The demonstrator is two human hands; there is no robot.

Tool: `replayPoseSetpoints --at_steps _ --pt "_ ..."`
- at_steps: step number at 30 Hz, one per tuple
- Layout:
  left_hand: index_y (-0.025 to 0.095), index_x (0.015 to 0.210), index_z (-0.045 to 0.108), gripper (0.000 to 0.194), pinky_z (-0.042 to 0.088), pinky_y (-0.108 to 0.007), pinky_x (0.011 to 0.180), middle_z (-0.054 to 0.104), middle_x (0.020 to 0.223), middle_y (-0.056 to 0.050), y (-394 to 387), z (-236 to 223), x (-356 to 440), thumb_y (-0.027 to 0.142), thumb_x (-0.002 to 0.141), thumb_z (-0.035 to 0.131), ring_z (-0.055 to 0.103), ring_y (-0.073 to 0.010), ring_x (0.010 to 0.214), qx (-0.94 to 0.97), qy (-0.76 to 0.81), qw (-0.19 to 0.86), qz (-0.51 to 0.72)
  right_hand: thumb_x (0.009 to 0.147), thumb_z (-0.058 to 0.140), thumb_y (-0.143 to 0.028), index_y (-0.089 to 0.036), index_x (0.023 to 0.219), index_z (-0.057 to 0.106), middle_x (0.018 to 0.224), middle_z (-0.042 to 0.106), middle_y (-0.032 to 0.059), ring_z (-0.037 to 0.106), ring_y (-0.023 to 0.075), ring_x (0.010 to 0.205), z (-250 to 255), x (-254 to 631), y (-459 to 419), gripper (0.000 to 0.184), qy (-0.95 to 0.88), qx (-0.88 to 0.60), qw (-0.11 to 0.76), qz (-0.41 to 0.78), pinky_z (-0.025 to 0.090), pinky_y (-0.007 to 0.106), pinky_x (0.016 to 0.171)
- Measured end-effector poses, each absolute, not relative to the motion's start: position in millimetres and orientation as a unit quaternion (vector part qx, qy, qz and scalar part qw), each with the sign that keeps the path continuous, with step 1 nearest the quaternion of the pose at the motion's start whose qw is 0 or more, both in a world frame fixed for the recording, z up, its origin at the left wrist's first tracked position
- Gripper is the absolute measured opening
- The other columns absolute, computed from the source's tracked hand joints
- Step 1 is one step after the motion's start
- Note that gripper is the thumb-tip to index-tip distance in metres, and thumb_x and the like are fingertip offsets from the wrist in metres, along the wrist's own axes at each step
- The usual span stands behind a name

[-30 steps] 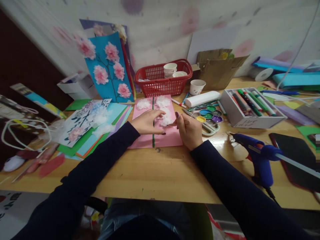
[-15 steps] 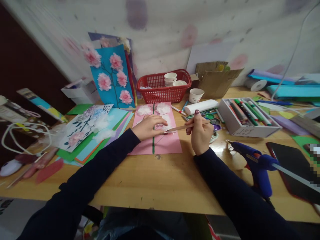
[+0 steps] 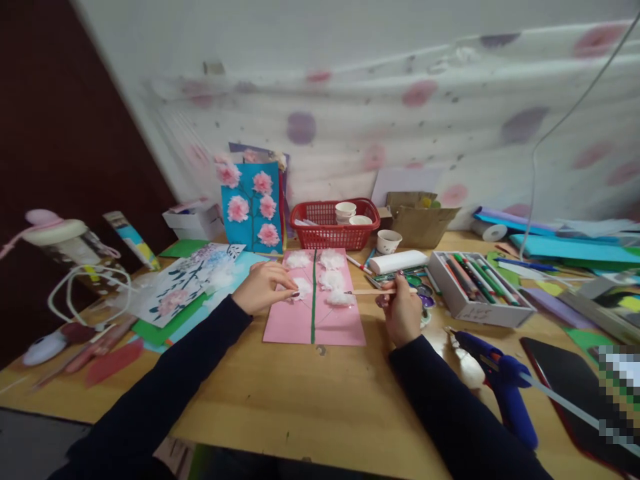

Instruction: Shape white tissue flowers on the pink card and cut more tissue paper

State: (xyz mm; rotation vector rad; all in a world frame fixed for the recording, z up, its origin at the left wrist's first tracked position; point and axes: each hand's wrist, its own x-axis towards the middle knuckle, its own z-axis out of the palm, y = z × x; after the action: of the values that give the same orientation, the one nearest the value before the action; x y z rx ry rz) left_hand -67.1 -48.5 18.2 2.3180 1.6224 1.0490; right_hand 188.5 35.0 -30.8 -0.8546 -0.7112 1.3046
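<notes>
A pink sheet of card (image 3: 287, 327) lies on the table, with a green stripe (image 3: 314, 300) down its middle and thin lines branching from it. White cotton tufts sit on both sides of the stripe, among them a lower right tuft (image 3: 339, 298). My right hand (image 3: 404, 310) grips a thin wooden stick (image 3: 370, 291), whose tip reaches that tuft. Over the card's left edge is my left hand (image 3: 263, 288), its fingers apart and the tips close to a left cotton tuft (image 3: 301, 288). Whether they touch it I cannot tell.
Behind the card stand a red basket (image 3: 335, 237) with paper cups and a blue flower picture (image 3: 250, 213). To the right are a white box of markers (image 3: 483, 313), a blue glue gun (image 3: 517, 413) and a black phone (image 3: 565, 393). Coloured papers (image 3: 170, 327) lie at left.
My left hand has moved left, off the right-hand tufts. The stick has drawn slightly back and lies more level. The camera view has tilted up, showing more wall.
</notes>
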Motion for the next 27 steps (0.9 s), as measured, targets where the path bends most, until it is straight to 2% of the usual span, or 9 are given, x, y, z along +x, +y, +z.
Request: replayPoseSetpoints --at_steps 5,7,10,12,13,15,17,21,27 --pt "0.019 0.054 0.065 0.024 0.048 -0.034 0.084 0.072 0.073 -0.005 -89.6 34.2 -133.9 0.04 0.066 0.069 0.066 -0.0226 0.084 0.625 0.659 0.036 0.416 0.067 0.064 -0.04 -0.016 0.052 0.051 0.039 0.045 -0.0059 0.036 0.0042 0.033 -33.0 186.6 35.0 0.031 -0.309 -0.378 0.644 0.59 0.03 0.017 0.032" --pt "0.017 0.054 0.063 0.031 0.049 -0.032 0.08 0.071 0.07 -0.005 -98.2 37.6 -161.1 0.043 0.072 0.06 0.066 -0.0211 0.078 0.541 0.701 0.027 0.464 0.067 0.064 -0.038 -0.016 0.052 0.051 0.04 0.044 -0.0059 0.036 0.0038 0.034 -33.5 186.5 35.4 0.03 -0.301 -0.377 0.641 0.597 0.029 0.016 0.032" --pt "0.014 0.075 0.068 0.034 0.051 -0.029 0.075 0.072 0.086 -0.008 -92.2 33.9 -195.0 0.039 0.079 0.045 0.066 -0.0185 0.077 0.428 0.708 -0.02 0.562 0.066 0.064 -0.037 -0.016 0.052 0.05 0.04 0.043 -0.0063 0.036 0.0036 0.034 -33.5 187.4 35.7 0.029 -0.29 -0.373 0.627 0.62 0.029 0.015 0.033" --pt "0.012 0.096 0.067 0.033 0.051 -0.028 0.075 0.069 0.104 -0.009 -78.7 25.7 -210.6 0.028 0.074 0.05 0.065 -0.0176 0.081 0.408 0.748 -0.051 0.52 0.065 0.065 -0.037 -0.016 0.052 0.051 0.04 0.044 -0.006 0.036 0.0038 0.034 -33.2 188.1 35.0 0.028 -0.299 -0.368 0.618 0.627 0.03 0.016 0.033" --pt "0.013 0.102 0.066 0.036 0.051 -0.028 0.076 0.069 0.106 -0.008 -71.4 20.5 -216.3 0.024 0.071 0.051 0.065 -0.0174 0.082 0.4 0.784 -0.058 0.471 0.065 0.065 -0.037 -0.016 0.052 0.051 0.039 0.044 -0.0058 0.036 0.004 0.034 -32.9 188.3 34.4 0.029 -0.311 -0.367 0.613 0.626 0.031 0.016 0.034" --pt "0.014 0.097 0.069 0.032 0.05 -0.03 0.077 0.071 0.098 -0.008 -60.3 9.2 -224.6 0.021 0.07 0.053 0.065 -0.02 0.084 0.385 0.816 -0.056 0.428 0.065 0.065 -0.038 -0.016 0.051 0.053 0.038 0.043 -0.0054 0.036 0.0047 0.034 -31.8 188.3 33.2 0.029 -0.344 -0.374 0.601 0.617 0.031 0.017 0.034" --pt "0.014 0.086 0.071 0.024 0.048 -0.035 0.079 0.072 0.092 -0.011 -58.0 -1.2 -231.8 0.024 0.071 0.055 0.064 -0.0263 0.087 0.351 0.843 -0.062 0.403 0.066 0.065 -0.039 -0.016 0.051 0.054 0.037 0.043 -0.0049 0.037 0.0056 0.035 -30.1 187.8 32.2 0.03 -0.367 -0.381 0.592 0.608 0.03 0.017 0.033" --pt "0.015 0.089 0.071 0.026 0.043 -0.047 0.08 0.069 0.098 -0.017 -75.3 -15.8 -250.4 0.029 0.074 0.054 0.059 -0.0375 0.097 0.271 0.893 -0.085 0.35 0.064 0.067 -0.041 -0.016 0.05 0.055 0.04 0.046 -0.0043 0.038 0.0057 0.036 -28.0 185.4 30.5 0.031 -0.376 -0.374 0.591 0.608 0.03 0.018 0.034" --pt "0.02 0.084 0.071 0.021 0.043 -0.038 0.078 0.069 0.103 -0.011 -83.8 -27.4 -270.1 0.033 0.072 0.058 0.058 -0.0328 0.1 0.284 0.911 -0.035 0.296 0.068 0.064 -0.046 -0.016 0.049 0.055 0.038 0.045 -0.0028 0.037 0.0073 0.036 -30.5 183.5 26.1 0.036 -0.451 -0.388 0.566 0.571 0.028 0.021 0.035"
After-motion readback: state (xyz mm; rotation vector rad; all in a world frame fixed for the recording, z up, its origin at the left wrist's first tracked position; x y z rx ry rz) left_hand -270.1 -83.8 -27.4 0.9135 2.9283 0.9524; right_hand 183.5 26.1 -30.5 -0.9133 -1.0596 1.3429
